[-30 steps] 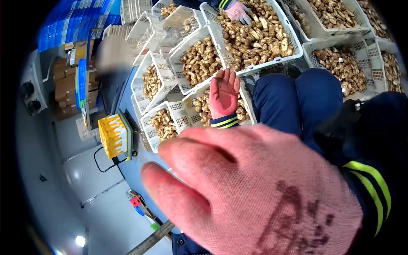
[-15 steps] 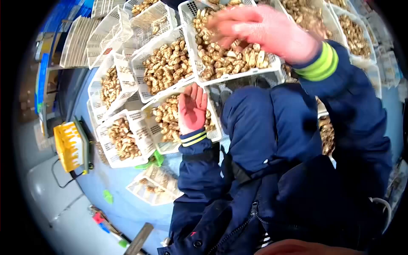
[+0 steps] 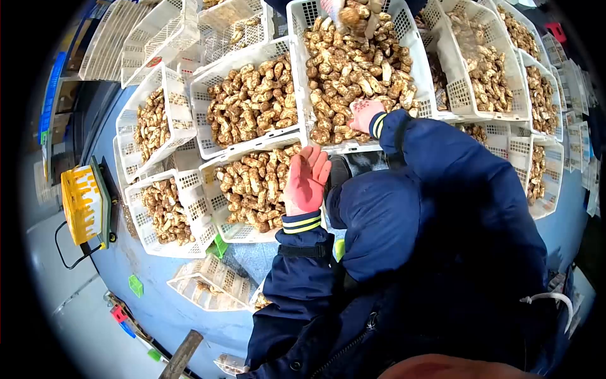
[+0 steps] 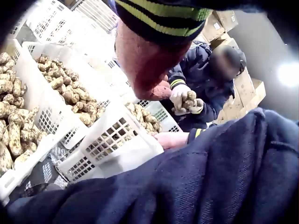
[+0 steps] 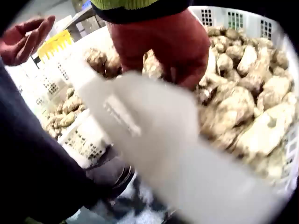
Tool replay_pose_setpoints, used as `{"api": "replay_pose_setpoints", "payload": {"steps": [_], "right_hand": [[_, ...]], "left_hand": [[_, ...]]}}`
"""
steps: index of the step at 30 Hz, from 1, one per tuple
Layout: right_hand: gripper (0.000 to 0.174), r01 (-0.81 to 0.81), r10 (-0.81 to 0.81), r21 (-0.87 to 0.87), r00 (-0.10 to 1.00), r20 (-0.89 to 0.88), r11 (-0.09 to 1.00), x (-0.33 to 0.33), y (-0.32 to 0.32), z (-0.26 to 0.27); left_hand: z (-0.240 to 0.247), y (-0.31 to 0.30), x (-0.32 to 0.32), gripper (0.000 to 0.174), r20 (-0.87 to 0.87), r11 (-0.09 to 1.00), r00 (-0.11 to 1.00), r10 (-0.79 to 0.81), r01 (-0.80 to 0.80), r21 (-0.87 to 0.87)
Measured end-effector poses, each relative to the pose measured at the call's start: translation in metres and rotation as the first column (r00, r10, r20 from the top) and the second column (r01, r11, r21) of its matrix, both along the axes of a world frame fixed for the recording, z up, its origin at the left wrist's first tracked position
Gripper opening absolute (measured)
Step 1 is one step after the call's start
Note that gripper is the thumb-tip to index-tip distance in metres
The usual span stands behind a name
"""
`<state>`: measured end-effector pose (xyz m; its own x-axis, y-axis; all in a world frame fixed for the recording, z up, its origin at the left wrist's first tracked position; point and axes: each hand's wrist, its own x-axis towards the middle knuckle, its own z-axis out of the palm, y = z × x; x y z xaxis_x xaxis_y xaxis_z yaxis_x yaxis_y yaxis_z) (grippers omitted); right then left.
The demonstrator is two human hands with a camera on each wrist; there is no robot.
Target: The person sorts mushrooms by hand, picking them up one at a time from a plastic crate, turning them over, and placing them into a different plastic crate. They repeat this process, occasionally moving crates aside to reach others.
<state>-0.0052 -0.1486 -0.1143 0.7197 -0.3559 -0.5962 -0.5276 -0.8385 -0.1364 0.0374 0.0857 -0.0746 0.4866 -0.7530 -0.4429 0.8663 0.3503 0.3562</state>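
My right hand (image 3: 366,115), in a pink glove, is down at the near end of a big white basket (image 3: 421,60) heaped with brown-and-white mushrooms (image 3: 353,60). In the right wrist view its fingers curl downward, with a mushroom (image 5: 153,65) showing between thumb and fingers. Palm up and holding nothing, my left hand (image 3: 306,180) hovers over the near-left basket of mushrooms (image 3: 255,189), its gloved fingers loosely bent. From the left wrist view the same hand (image 4: 145,60) appears from behind, its palm hidden.
Another person's gloved hands (image 4: 187,100) hold mushrooms across the basket. More filled baskets (image 3: 165,208) stand left, with others (image 3: 486,76) to the right. A tilted basket (image 3: 211,284) lies on the blue floor. A yellow-and-white crate (image 3: 85,205) sits on a cart at left.
My right hand has gone from close before the head camera, across the big basket, down onto the mushrooms at its near end. The left hand stays palm up while the head view has shifted.
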Motion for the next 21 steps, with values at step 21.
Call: {"api": "replay_pose_setpoints", "payload": {"steps": [21], "right_hand": [[0.040,0.095,-0.705,0.962,0.699,0.119,0.257,-0.053,0.006,0.135]], "left_hand": [[0.060,-0.026,-0.008,0.036,0.386,0.985,0.922,-0.015,-0.052,0.162]]}}
